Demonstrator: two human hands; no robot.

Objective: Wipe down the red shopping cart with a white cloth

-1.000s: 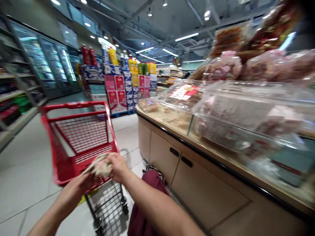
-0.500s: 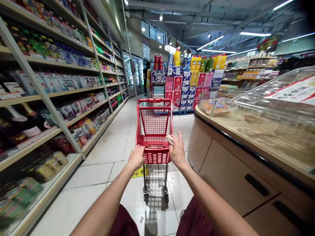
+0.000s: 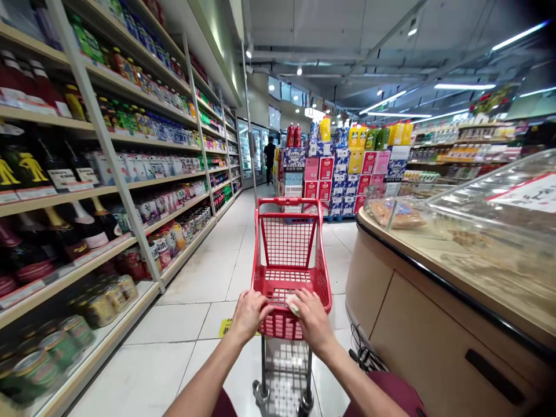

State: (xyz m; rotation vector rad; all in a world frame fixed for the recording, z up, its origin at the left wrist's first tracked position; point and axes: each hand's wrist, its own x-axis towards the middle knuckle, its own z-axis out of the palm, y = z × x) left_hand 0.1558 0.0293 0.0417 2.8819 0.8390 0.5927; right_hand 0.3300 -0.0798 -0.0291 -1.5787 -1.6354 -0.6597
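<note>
A small red shopping cart with a lattice basket on grey legs stands right in front of me. My left hand is at the left part of the basket's near rim, fingers curled over it. At the right part of the same rim, my right hand holds a crumpled white cloth against the top edge. Most of the cloth is covered by the fingers. Nothing lies on the visible floor of the basket.
Shelves of bottles and cans line the left side. A curved wooden counter with clear covers stands close on the right, cables at its foot. Ahead are stacked drink boxes and a person in dark clothes.
My right hand has shifted inward from the basket's right corner with the cloth, and its fingers now lie lower over the rim. My view has tilted up; the cart appears lower and larger.
</note>
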